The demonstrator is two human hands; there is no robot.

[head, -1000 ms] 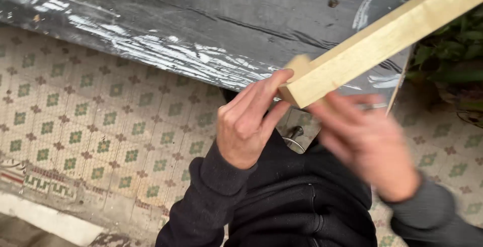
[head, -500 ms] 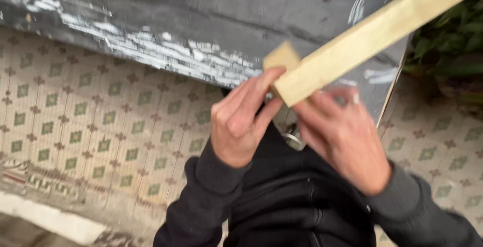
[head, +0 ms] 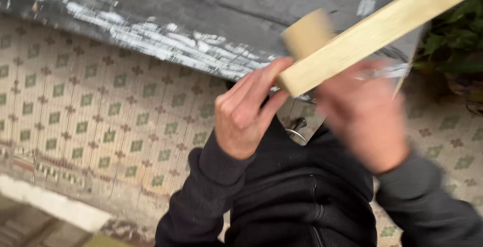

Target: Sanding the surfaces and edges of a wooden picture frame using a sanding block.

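Observation:
A long pale wooden batten point(head: 382, 25) runs from the upper right corner down to the middle. My left hand point(head: 246, 116) pinches its cut lower end between thumb and fingers. A small pale wooden block point(head: 306, 33) shows just behind and above that end; I cannot tell what holds it. My right hand point(head: 365, 118) is blurred by motion, just under the batten and to the right of the left hand, with its fingers reaching up to the wood. Its grip is unclear.
A dark grey worn board point(head: 166, 20) with white paint scuffs lies across the top. Below it is a floor of cream tiles with green patterns point(head: 90, 116). Green plants point(head: 453, 45) stand at the right edge. A small metal ring point(head: 297, 132) hangs against my dark jacket.
The batten's end and both hands have shifted slightly; the small block now shows more fully above the batten's end. The right hand keeps moving and stays blurred.

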